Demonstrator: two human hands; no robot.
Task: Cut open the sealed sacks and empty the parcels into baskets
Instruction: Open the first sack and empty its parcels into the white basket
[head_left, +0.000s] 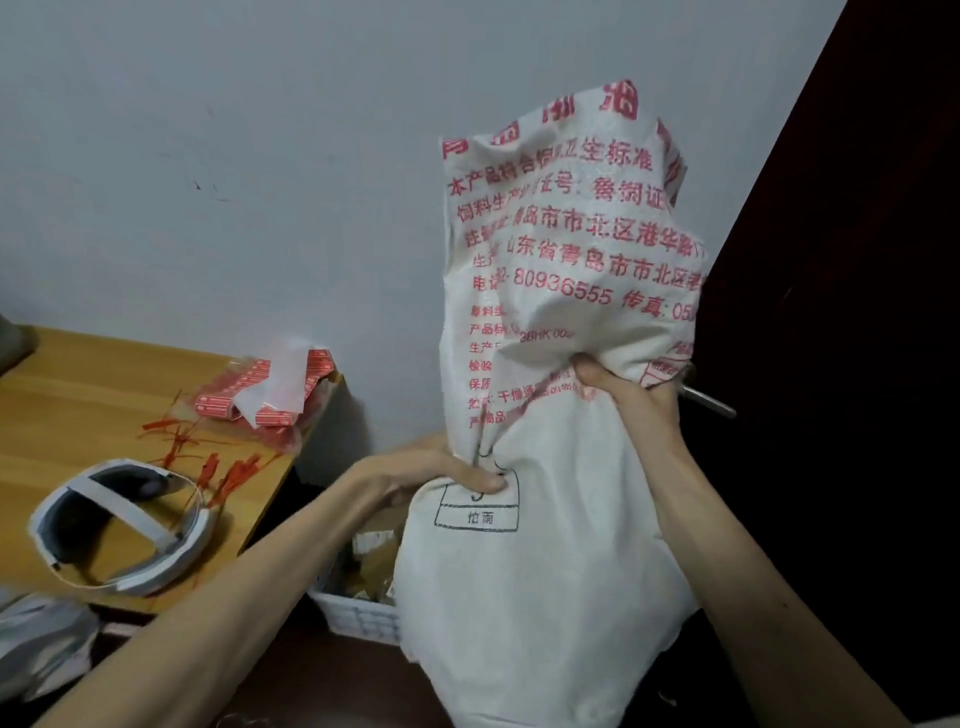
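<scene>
Sack (550, 322), gripped by both hands, reads "80936555" in red.

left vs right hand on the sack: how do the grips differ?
Height: the left hand grips the sack low, beside the black stamped box; the right hand grips higher, under the red print. Side: the left hand is at the sack's left edge, the right hand nearer its right edge. Shared: both bunch fabric in curled fingers.

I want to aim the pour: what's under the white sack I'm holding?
Below the sack, on its left, a white slatted basket shows, with brownish parcels inside. The sack covers the rest of it, so its fill cannot be seen.
</scene>
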